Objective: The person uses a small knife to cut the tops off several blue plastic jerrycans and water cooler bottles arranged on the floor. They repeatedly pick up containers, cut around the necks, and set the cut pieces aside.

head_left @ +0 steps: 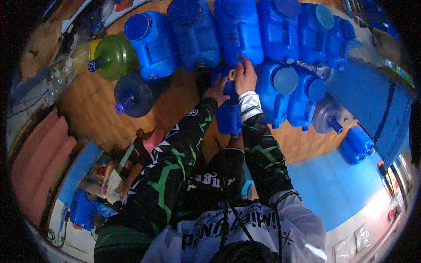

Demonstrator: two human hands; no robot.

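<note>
A blue water jug [229, 119] stands in front of me, between my two hands. My left hand [215, 93] is open, its fingers apart, against the left side of the jug's top. Over the right side of the same jug, my right hand [246, 79] has its fingers drawn together. A small yellow ring-like thing [232, 75] shows beside the right hand's thumb side. What the right fingers pinch is too small and dim to make out. The top of this jug is partly covered by my hands.
Several blue jugs, such as the one at far left [160, 52], form a row beyond my hands. To the right are two more blue jugs [272, 94]. A green round bottle [115, 57] and a dark blue one [136, 94] lie left on the wooden surface [94, 116].
</note>
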